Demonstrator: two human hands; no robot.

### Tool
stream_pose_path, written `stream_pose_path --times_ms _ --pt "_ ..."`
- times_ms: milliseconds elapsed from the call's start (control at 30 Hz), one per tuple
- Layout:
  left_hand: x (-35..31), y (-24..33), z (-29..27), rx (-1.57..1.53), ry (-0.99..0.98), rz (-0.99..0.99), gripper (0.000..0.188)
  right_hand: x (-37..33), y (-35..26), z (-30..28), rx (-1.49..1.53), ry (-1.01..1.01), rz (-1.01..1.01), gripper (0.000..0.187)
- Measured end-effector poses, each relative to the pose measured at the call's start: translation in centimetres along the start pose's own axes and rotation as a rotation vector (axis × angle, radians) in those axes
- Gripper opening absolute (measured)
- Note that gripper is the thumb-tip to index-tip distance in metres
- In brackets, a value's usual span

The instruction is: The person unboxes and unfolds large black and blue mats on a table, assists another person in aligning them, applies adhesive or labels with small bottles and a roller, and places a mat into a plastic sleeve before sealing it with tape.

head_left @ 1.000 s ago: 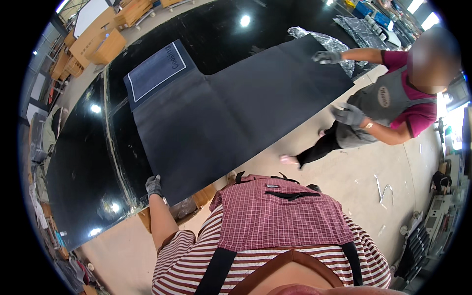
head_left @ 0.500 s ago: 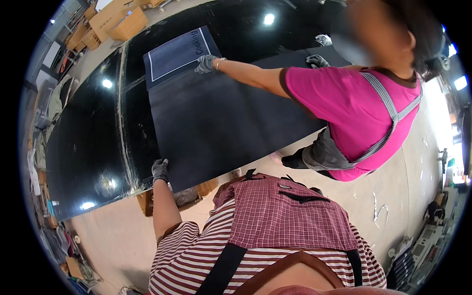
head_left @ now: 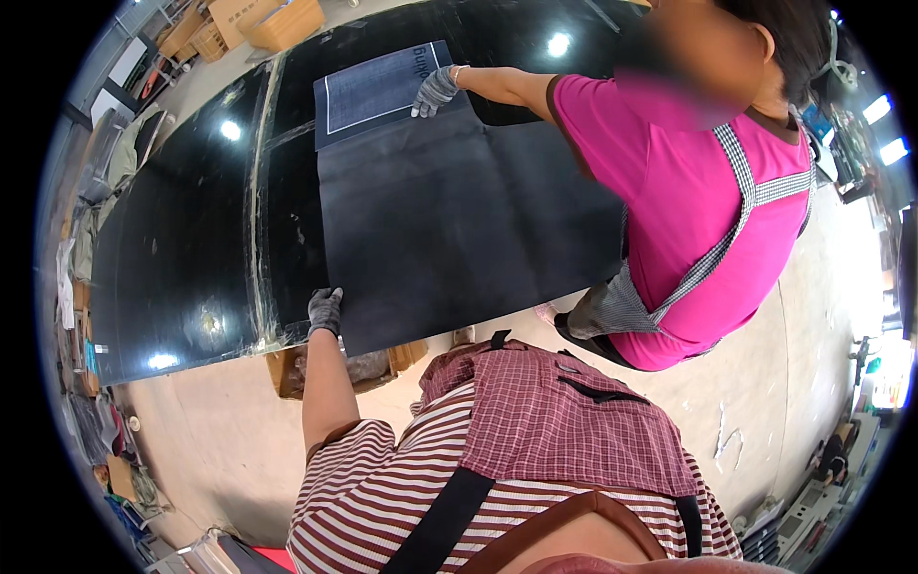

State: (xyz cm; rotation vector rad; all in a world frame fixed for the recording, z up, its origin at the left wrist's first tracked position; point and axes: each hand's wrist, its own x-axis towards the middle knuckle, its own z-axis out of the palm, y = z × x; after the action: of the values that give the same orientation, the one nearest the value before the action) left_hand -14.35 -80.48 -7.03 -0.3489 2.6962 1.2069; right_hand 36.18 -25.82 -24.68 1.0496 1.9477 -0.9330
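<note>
A large dark, matte sheet (head_left: 449,230) lies on a glossy black table and reaches its near edge. My left hand (head_left: 325,311), in a grey glove, is closed on the sheet's near left corner. My right hand is not in view. Along the sheet's far left end is a dark blue printed mat (head_left: 382,91) with a white outline and lettering; whether the two are joined I cannot tell. A co-worker in a pink top stands at the right, one grey-gloved hand (head_left: 435,93) resting at the mat's right side. The co-worker's other hand is hidden.
The black table (head_left: 182,239) bears a taped seam (head_left: 256,210) left of the sheet. An open cardboard box (head_left: 406,356) stands on the floor under the near edge. More cardboard boxes (head_left: 287,24) sit beyond the far left. White scraps (head_left: 729,440) lie on the floor at right.
The view has shifted, so the table and sheet sit further right. The co-worker's nearer gloved hand stays by the printed mat; their other hand has gone out of sight. My left hand keeps the same corner.
</note>
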Motion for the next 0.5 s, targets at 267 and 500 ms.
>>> stream_pose_path --times_ms 267,500 --pt "-0.1 -0.3 0.0 0.012 -0.007 -0.009 0.031 -0.5 -0.8 -0.9 0.015 0.018 -0.006 0.023" --pt "0.2 -0.8 0.3 -0.027 -0.018 -0.024 0.032 -0.3 -1.6 -1.6 0.02 0.019 -0.018 0.023"
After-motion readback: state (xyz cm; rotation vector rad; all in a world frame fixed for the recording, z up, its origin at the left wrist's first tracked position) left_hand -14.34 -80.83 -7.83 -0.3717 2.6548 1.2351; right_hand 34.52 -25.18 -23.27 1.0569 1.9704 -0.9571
